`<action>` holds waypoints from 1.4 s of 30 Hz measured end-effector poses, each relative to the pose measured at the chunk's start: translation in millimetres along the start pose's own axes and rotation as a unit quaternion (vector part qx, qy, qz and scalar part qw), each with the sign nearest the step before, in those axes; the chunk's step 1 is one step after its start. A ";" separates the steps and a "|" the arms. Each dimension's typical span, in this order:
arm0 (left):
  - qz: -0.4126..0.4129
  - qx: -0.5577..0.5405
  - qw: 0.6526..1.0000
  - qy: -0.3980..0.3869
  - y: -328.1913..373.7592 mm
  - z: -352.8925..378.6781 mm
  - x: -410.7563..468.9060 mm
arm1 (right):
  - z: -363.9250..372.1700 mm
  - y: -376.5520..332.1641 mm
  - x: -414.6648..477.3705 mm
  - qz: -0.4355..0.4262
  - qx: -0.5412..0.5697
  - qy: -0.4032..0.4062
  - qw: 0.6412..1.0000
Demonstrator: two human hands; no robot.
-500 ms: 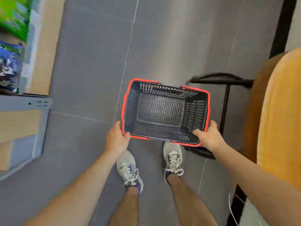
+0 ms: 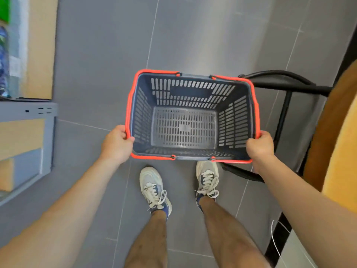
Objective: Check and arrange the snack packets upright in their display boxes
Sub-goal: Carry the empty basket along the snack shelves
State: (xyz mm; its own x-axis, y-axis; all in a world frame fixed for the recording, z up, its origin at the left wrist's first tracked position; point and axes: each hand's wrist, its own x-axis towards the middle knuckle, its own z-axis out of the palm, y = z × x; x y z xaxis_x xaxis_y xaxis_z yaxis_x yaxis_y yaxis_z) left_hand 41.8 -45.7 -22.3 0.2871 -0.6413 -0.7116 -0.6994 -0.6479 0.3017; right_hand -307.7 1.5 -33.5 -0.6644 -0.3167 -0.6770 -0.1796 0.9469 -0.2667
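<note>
Nearest the camera, two bare legs run down to a pair of pale laced sneakers (image 2: 154,188) planted on the grey tiled floor (image 2: 100,55). Just above the feet, both arms reach forward to an empty dark slotted shopping basket (image 2: 184,128) with an orange-red rim, held level over the floor with its open mouth facing up at the camera; its long axis runs left to right across the view. The left hand (image 2: 116,144) is closed over the near left corner of the rim, thumb hooked inside; the right hand (image 2: 259,145) is clenched around the near right corner. Both orange handles lie folded down along the rim. Behind the basket on the right stands a black metal frame (image 2: 284,105), and beyond it a rounded orange-yellow surface (image 2: 340,142) fills the right edge. At the far left, a grey metal shelf unit (image 2: 29,111) carries blurred green and blue snack packets (image 2: 3,59) beside a cardboard display box (image 2: 41,47); whether they stand upright cannot be told.
</note>
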 end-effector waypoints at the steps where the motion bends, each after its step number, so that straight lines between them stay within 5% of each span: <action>1: -0.005 -0.014 1.000 0.004 8.7 -24.9 -11.8 | -11.2 -12.8 -12.9 -0.019 -0.004 -0.005 1.000; 9: 0.059 -0.142 0.981 0.116 126.0 -245.5 -118.7 | -157.8 -158.8 -148.4 -0.149 0.143 -0.111 0.972; 23: 0.197 -0.248 0.947 0.056 364.5 -429.9 -156.8 | -357.7 -393.7 -230.0 -0.221 0.316 -0.087 0.918; 33: 0.231 -0.272 0.930 0.086 545.1 -480.1 -97.7 | -422.3 -536.2 -155.4 -0.263 0.396 -0.032 0.879; 42: 0.176 -0.316 0.929 0.082 688.9 -496.5 -62.0 | -496.4 -681.7 -55.6 -0.287 0.384 -0.043 0.877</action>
State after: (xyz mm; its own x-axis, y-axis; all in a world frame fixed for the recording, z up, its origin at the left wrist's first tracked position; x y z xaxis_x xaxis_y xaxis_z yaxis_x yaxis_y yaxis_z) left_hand -132.9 -656.4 544.7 0.2466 -0.8792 -0.4076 -0.2592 -0.4651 0.8464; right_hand -508.5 -598.8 526.5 -0.5621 -0.7623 -0.3208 0.0974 0.3241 -0.9410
